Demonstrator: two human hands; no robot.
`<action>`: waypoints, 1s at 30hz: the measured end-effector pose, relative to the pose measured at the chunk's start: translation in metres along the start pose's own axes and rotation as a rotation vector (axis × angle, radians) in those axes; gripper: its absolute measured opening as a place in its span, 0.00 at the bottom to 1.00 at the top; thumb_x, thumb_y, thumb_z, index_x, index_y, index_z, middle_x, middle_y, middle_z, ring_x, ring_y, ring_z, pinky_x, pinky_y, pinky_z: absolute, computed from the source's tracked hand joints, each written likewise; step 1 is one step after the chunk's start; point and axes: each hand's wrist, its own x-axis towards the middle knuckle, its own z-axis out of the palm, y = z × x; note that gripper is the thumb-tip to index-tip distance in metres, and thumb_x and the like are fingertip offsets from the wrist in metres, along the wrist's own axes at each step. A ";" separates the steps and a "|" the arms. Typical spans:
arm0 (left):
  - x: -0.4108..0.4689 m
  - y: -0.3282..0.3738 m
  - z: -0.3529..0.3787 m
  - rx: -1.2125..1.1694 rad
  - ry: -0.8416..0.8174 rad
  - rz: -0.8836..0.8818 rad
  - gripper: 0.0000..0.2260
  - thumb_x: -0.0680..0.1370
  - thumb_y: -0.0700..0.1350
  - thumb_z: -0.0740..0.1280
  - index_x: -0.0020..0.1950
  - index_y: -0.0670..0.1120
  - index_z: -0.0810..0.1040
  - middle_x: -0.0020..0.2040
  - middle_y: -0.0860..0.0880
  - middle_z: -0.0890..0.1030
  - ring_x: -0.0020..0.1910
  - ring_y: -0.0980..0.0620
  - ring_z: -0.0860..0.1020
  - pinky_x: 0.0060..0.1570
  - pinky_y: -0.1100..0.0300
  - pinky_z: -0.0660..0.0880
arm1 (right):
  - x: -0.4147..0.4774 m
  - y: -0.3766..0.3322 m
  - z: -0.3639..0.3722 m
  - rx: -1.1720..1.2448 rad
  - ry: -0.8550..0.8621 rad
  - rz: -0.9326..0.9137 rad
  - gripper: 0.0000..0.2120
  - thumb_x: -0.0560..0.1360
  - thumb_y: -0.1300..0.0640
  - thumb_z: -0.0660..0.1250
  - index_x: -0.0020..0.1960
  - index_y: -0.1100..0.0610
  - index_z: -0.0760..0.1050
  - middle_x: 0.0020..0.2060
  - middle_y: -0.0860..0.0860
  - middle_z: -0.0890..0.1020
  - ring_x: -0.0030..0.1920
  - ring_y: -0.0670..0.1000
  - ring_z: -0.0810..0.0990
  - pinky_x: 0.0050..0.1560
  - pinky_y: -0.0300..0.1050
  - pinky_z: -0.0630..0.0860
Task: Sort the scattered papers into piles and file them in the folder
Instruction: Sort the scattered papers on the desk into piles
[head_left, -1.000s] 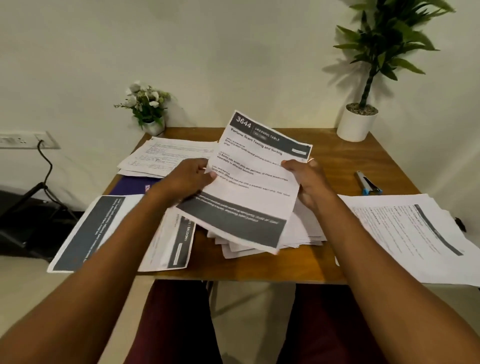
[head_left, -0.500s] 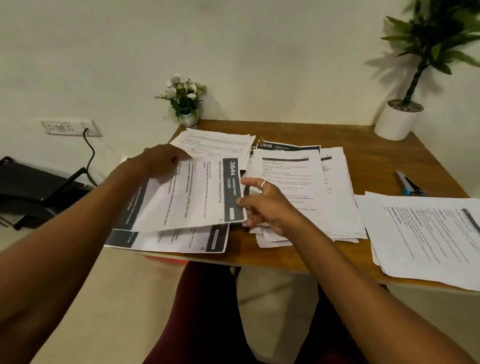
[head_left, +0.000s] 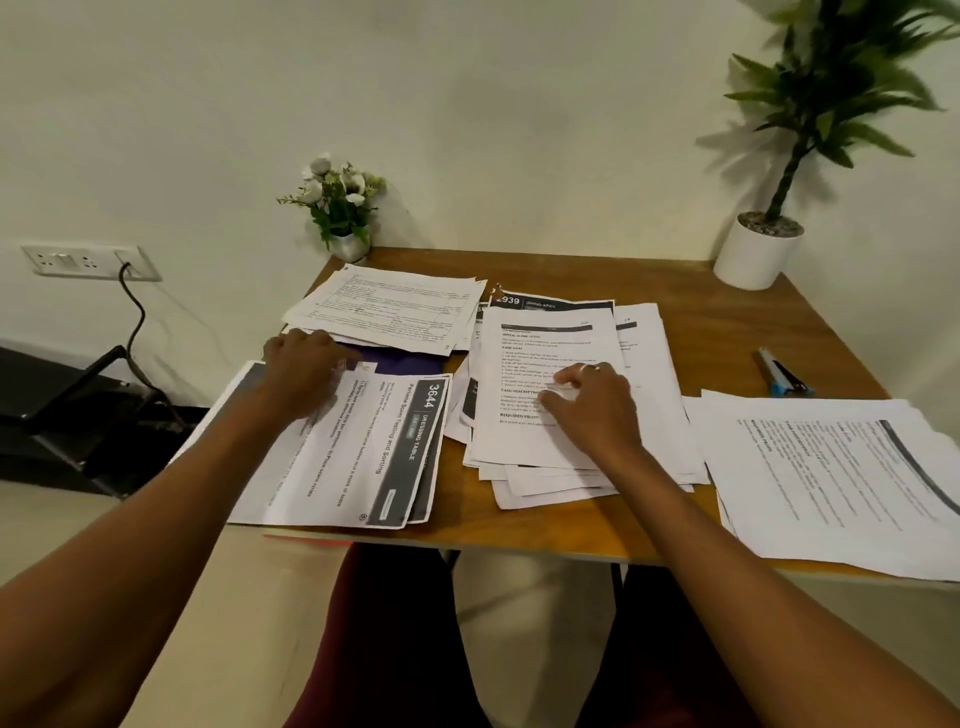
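Observation:
Four groups of paper lie on the wooden table (head_left: 727, 332). The sheet headed 3644 (head_left: 374, 452) tops the left pile, which hangs over the table's left edge. My left hand (head_left: 304, 369) rests on that sheet's far end, fingers loosely bent. A loose middle pile (head_left: 576, 338) lies under my right hand (head_left: 592, 400), whose fingertips touch its top sheet. A pile of form sheets (head_left: 389, 306) sits at the back left. Another pile (head_left: 836, 478) lies at the right edge. A purple folder (head_left: 400, 361) shows between the left piles, mostly covered.
A small white flower pot (head_left: 343, 218) stands at the back left corner and a tall potted plant (head_left: 758, 254) at the back right. A blue pen (head_left: 779, 376) lies right of the middle pile. A wall socket with a black cable (head_left: 91, 260) is to the left.
The 3644 sheet, held up in both hands a second ago, now lies flat on the left pile. My right hand let it go and moved onto the middle pile.

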 end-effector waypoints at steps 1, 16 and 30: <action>-0.001 0.005 -0.001 -0.001 0.026 -0.019 0.19 0.80 0.44 0.66 0.69 0.60 0.77 0.70 0.47 0.75 0.69 0.40 0.68 0.67 0.41 0.63 | 0.005 0.007 -0.003 -0.086 0.000 0.045 0.23 0.75 0.40 0.72 0.65 0.50 0.77 0.66 0.53 0.76 0.67 0.56 0.72 0.66 0.55 0.70; -0.013 0.151 0.001 -0.633 0.155 -0.030 0.12 0.79 0.38 0.69 0.49 0.57 0.84 0.59 0.52 0.81 0.60 0.46 0.76 0.58 0.43 0.76 | 0.042 0.040 -0.026 0.171 0.166 0.187 0.34 0.74 0.58 0.77 0.75 0.53 0.67 0.68 0.55 0.78 0.64 0.60 0.80 0.60 0.55 0.79; -0.012 0.198 -0.001 -0.788 0.032 -0.137 0.25 0.78 0.54 0.72 0.73 0.48 0.73 0.66 0.47 0.77 0.66 0.45 0.74 0.63 0.48 0.75 | 0.036 0.077 -0.067 0.870 0.052 0.390 0.05 0.79 0.60 0.71 0.54 0.54 0.80 0.51 0.50 0.86 0.48 0.50 0.85 0.39 0.41 0.80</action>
